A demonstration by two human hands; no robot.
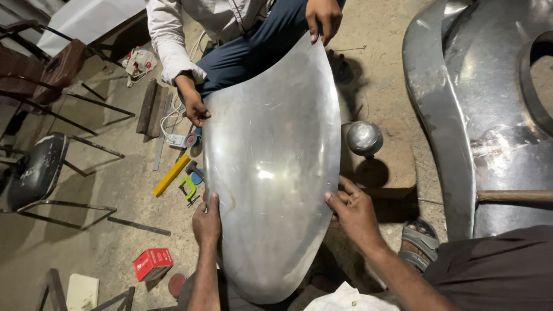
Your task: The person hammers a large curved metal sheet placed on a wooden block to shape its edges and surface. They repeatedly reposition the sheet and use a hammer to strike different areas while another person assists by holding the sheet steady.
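A large curved sheet of shiny bare metal (271,167), shaped like a rounded shield, is held flat between two people. My left hand (206,222) grips its left edge near the bottom. On the right edge rests my right hand (352,212), thumb on top of the sheet. Across from me a person in a white shirt and blue trousers holds the far end: one hand (194,106) on the upper left edge, the other hand (324,17) on the top corner.
A big formed metal body panel (489,115) lies at the right, with a wooden handle (514,196) across it. A round steel dolly (364,138) stands on a block. Hand tools (184,178), a red box (152,264), metal-frame chairs (40,167) and my sandalled foot (419,239) crowd the dusty floor.
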